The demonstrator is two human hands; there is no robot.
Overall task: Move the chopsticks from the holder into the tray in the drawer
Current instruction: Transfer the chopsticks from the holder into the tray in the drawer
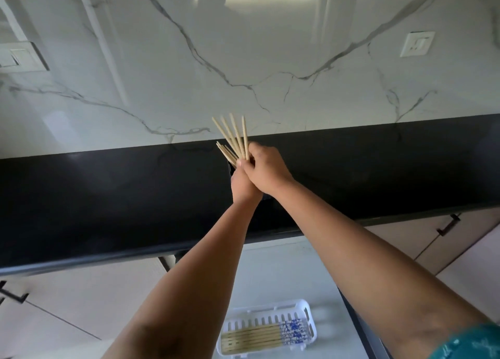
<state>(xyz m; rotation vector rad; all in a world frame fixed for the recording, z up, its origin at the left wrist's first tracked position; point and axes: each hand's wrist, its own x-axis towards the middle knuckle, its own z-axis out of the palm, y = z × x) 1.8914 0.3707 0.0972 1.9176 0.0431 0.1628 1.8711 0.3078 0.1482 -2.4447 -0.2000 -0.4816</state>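
Note:
A fan of pale wooden chopsticks (234,136) sticks up over the black counter (108,196). My right hand (266,169) is closed around their lower part. Under it, my left hand (243,186) grips the dark holder (232,169), which is almost wholly hidden by both hands. A second, shorter cluster of chopsticks (226,153) pokes out to the left beside my fingers. Below, in the open drawer (270,274), a white slotted tray (305,311) holds several chopsticks (257,338) with blue-and-white patterned ends, lying flat.
A white marble backsplash (243,61) rises behind the counter, with a wall socket (416,44) on the right and a switch plate (19,56) on the left. Pale cabinet fronts with dark handles (449,224) flank the drawer.

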